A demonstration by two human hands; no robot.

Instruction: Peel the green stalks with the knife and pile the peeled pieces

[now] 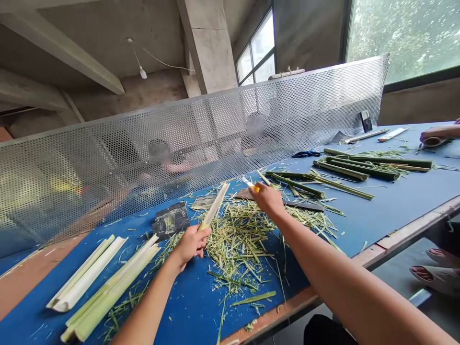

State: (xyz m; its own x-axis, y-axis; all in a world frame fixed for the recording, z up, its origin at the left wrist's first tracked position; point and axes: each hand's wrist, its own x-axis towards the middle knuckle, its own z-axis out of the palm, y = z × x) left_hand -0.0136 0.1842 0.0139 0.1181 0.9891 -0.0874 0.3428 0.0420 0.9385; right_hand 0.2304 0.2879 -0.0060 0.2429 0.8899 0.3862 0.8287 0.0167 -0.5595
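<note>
My left hand (192, 243) is closed round the lower end of a split bamboo piece (215, 206), its pale hollow side up, tilted away from me. My right hand (268, 197) is closed on a small yellow-handled tool (255, 189) with a pale tip; its exact kind is hard to make out. A heap of green-yellow bamboo shavings (240, 235) lies between and below my hands. A long dark flat blade (304, 205) lies partly under the shavings beside my right wrist. Near my left hand is a dark, worn flat block (170, 219).
Split bamboo lengths (115, 285) lie at left on the blue tabletop (190, 306). Green bamboo strips and tubes (359, 165) lie at right. A perforated metal screen (201, 134) stands along the back. Another person's hand (440, 132) holds a bamboo tube at far right.
</note>
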